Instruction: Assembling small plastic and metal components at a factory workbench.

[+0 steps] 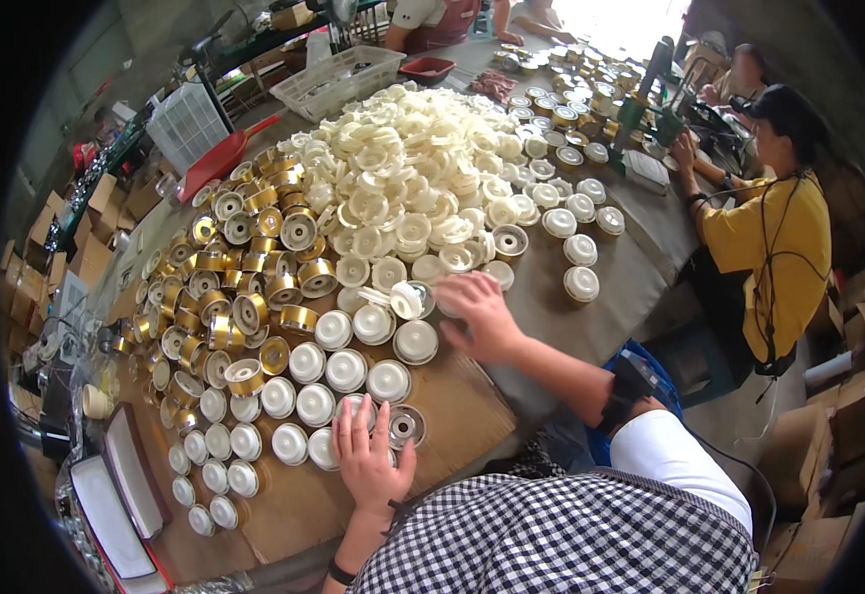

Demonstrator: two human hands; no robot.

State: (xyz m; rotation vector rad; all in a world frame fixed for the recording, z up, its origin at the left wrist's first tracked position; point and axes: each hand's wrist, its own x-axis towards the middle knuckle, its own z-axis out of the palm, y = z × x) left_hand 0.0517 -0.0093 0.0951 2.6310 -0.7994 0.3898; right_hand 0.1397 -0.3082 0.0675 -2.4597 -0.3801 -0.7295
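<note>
My left hand (368,463) lies with its fingers stretched over a white-capped round piece at the near end of the rows. Beside its fingertips stands an uncapped metal cup (407,426), its round inside facing up. My right hand (482,317), slightly blurred, reaches over the near edge of the white plastic cap pile (403,168), thumb apart from the fingers; I see nothing held in it. Left of those fingers, a white cap (408,300) sits tilted among the capped pieces. Several white-capped pieces (345,370) stand in rows on the brown cardboard (452,421).
Gold and silver metal cups (249,312) are heaped at the left. Behind lie a red scoop (220,163) and a translucent crate (338,84). A person in yellow (769,247) works at a green hand press (640,114) on the right. An open case (116,515) stands near left.
</note>
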